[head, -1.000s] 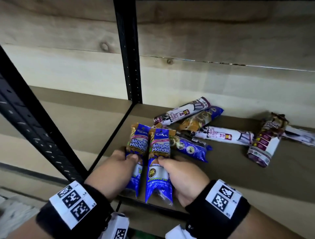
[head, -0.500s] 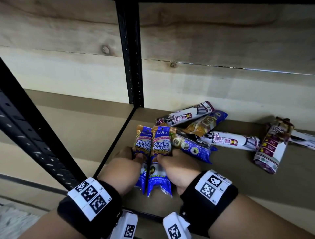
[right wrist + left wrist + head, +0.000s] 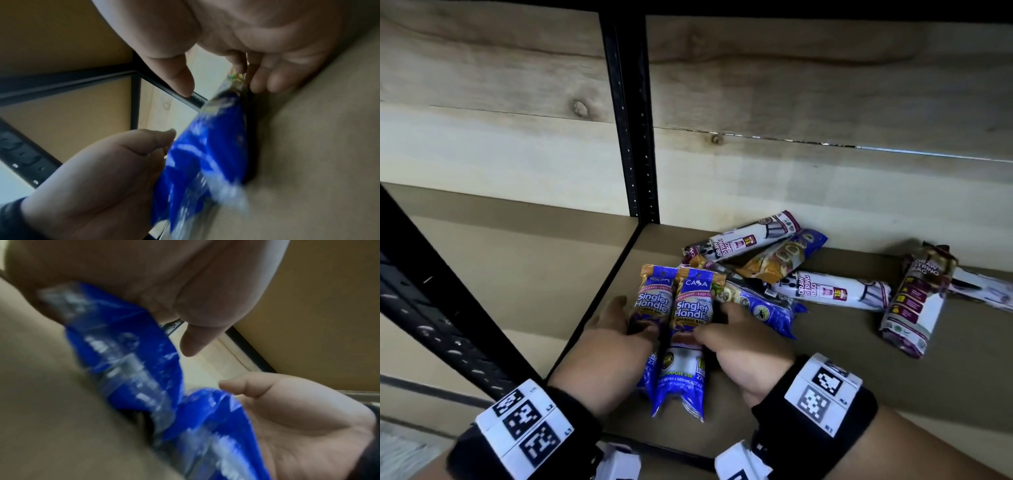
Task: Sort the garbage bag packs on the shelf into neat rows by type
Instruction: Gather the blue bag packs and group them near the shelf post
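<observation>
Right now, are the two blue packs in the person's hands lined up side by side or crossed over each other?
Side by side. The two blue Singlet Handle packs lie parallel, edges touching, labels facing up, flanked by the left hand and the right hand.

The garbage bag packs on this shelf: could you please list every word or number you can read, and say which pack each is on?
"CASA", "Singlet Handle", "GARBAGE BAG": right blue pack, gripped by the right hand.
"Singlet Handle": left blue pack, gripped by the left hand.
"DRAW STRING BAG", "15": rear white pack.
"DRAW STRING BAG", "15": middle white pack.
"DRAW STRING BAG": purple pack.
Smaller print, and both wrist views: too blurred to read.
</observation>
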